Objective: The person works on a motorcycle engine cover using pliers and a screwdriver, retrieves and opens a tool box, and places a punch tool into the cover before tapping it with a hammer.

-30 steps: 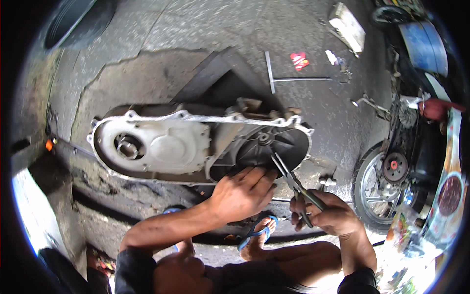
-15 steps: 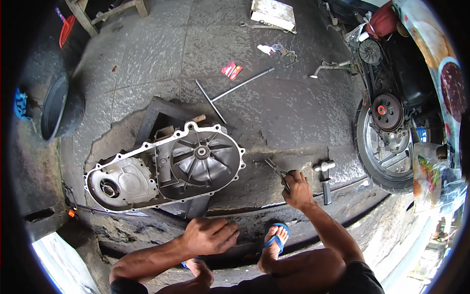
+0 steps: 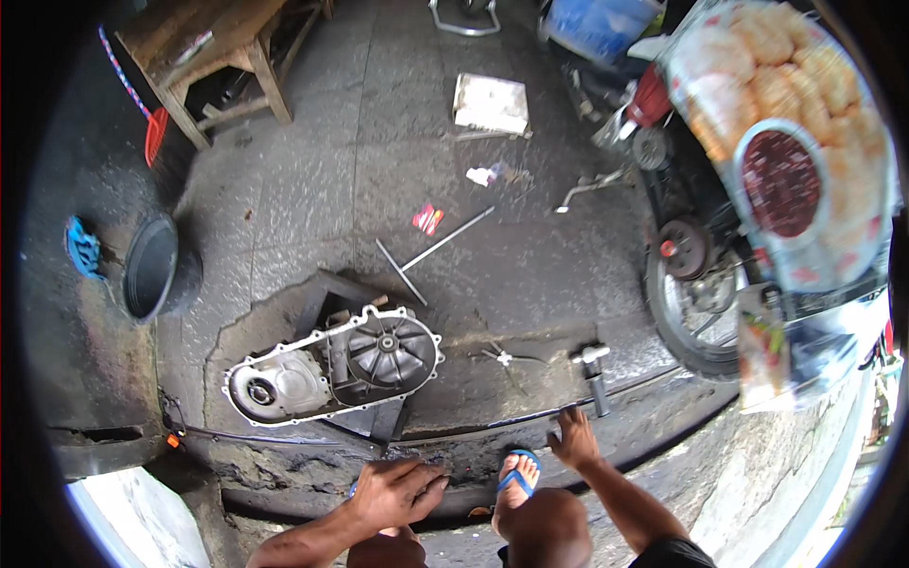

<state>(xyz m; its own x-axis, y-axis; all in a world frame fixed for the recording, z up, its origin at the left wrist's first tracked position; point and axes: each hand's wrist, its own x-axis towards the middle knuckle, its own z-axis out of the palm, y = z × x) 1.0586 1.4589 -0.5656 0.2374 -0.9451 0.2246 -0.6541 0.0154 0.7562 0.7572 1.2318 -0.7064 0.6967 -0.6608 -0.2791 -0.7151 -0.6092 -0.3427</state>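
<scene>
The fingers of my left hand (image 3: pixel 402 492) are curled in above my leg; whatever is in them, if anything, is hidden. My right hand (image 3: pixel 574 440) is empty, fingers apart, just in front of the hammer (image 3: pixel 595 379). Beyond it, the pliers (image 3: pixel 505 359) lie on the floor with their handles spread. A metal scooter engine case (image 3: pixel 303 390) rests left of the pliers, its long open side up, with a ribbed round chamber at the right end. It sits across a dark angled support (image 3: pixel 383 419).
A T-handle wrench (image 3: pixel 407 270) lies behind the case. Farther back are a red packet (image 3: pixel 428 220) and a white box (image 3: pixel 490 104). On the right stands a partly dismantled scooter (image 3: pixel 682 293). A black bucket (image 3: pixel 151 270) and wooden bench (image 3: pixel 204 57) are at left. A step edge runs before me.
My right hand has let go of the pliers, which now lie on the floor, and has drawn back toward me. My left hand stays curled. The head view has tilted upward.
</scene>
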